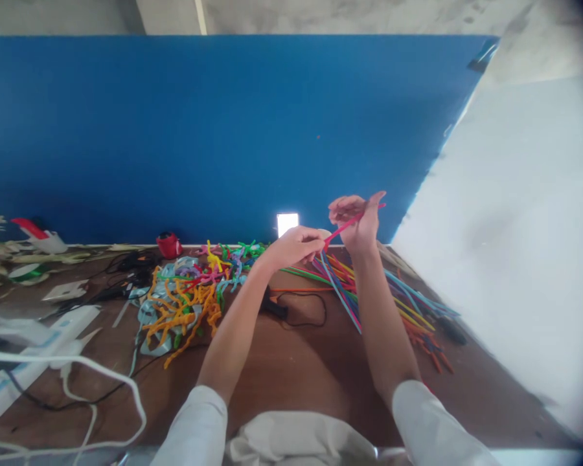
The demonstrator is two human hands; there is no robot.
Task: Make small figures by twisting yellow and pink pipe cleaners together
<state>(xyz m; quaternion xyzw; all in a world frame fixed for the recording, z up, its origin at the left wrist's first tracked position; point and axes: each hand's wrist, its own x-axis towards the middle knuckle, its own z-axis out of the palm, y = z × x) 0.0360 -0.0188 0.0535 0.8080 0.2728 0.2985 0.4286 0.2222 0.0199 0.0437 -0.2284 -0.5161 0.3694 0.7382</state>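
Note:
My left hand [298, 249] is closed, its fingertips pinching one end of a pink-red pipe cleaner [342, 229]. From there the stem slants up to the right, across the thumb side of my right hand [362, 220]. That hand is raised, palm turned inward, with the thumb apart from loosely bent fingers; the stem lies against it rather than in a visible grip. Under and behind my right forearm spreads a bundle of straight pipe cleaners [411, 304] in several colours. Left of my left forearm lies a heap of bent, curly pipe cleaners [187, 307], mostly orange.
A bright lit panel [287, 224] stands against the blue partition [214, 129]. A red container [169, 246] sits behind the heap. White power strips [34, 359] and a looping white cable [136, 401] occupy the left. A black cable [324, 314] lies mid-table; a white wall [505, 226] bounds the right.

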